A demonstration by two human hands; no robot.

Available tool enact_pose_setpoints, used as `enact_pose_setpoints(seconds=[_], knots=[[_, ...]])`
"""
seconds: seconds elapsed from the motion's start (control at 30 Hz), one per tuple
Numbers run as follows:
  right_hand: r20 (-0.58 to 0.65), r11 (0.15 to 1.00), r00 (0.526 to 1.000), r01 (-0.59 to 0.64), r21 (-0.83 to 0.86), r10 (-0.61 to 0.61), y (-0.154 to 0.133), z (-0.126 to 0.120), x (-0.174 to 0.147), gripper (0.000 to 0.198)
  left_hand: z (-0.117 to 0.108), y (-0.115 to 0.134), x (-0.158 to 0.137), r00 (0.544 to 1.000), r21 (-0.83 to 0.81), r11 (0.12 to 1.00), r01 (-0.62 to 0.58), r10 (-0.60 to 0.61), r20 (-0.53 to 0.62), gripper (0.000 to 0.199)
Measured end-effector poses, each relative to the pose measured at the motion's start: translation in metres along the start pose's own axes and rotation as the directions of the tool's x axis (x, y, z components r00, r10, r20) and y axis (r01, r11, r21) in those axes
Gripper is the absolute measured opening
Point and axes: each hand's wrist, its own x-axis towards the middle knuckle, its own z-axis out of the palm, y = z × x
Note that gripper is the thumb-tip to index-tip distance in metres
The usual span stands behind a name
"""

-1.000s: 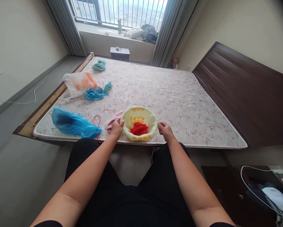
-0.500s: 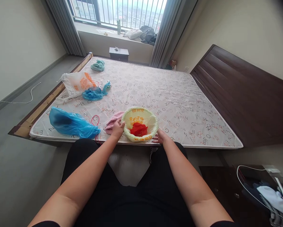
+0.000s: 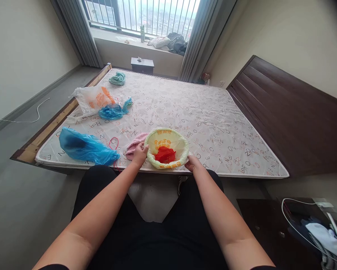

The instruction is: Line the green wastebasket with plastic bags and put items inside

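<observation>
A round bin [image 3: 167, 137] lined with a pale yellow plastic bag with orange lettering is at the near edge of the mattress, between my hands. Inside lies a crumpled red plastic bag [image 3: 165, 154]. My left hand [image 3: 140, 153] grips the bin's left rim, thumb on top. Against the lower right side, my right hand [image 3: 191, 163] has its fingers curled in at the bag's edge, partly hidden. A pink towel [image 3: 135, 145] lies just behind my left hand. Further left is a blue plastic bag [image 3: 85, 145] with red drawstrings and something dark inside.
The patterned mattress [image 3: 213, 123] fills the bed. A white bag with orange print [image 3: 94, 99], a crumpled blue bag [image 3: 112, 111] and a teal cloth [image 3: 118, 78] lie at its left. A dark headboard [image 3: 283, 108] rises at right; a nightstand [image 3: 258, 221] stands lower right.
My right hand's fingers, spread beside the bin before, are now curled in against its lower right edge. My left hand keeps its grip. The view has shifted very slightly.
</observation>
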Motion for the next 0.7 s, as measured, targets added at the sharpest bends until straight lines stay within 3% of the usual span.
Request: enact_pose_setpoints(seconds=[0.33, 0.7], knots=[[-0.107, 0.953, 0.981, 0.185, 0.239, -0.163, -0.016, -0.018, 0.006, 0.007, -0.003, -0.004, 0.005, 0.998, -0.002, 1.000, -0.007, 0.007, 0.057, 0.049], [-0.132, 0.917, 0.960, 0.277, 0.288, -0.248, -0.018, -0.020, 0.002, 0.009, -0.004, -0.006, 0.006, 0.998, 0.002, 1.000, -0.013, 0.013, 0.063, 0.051]])
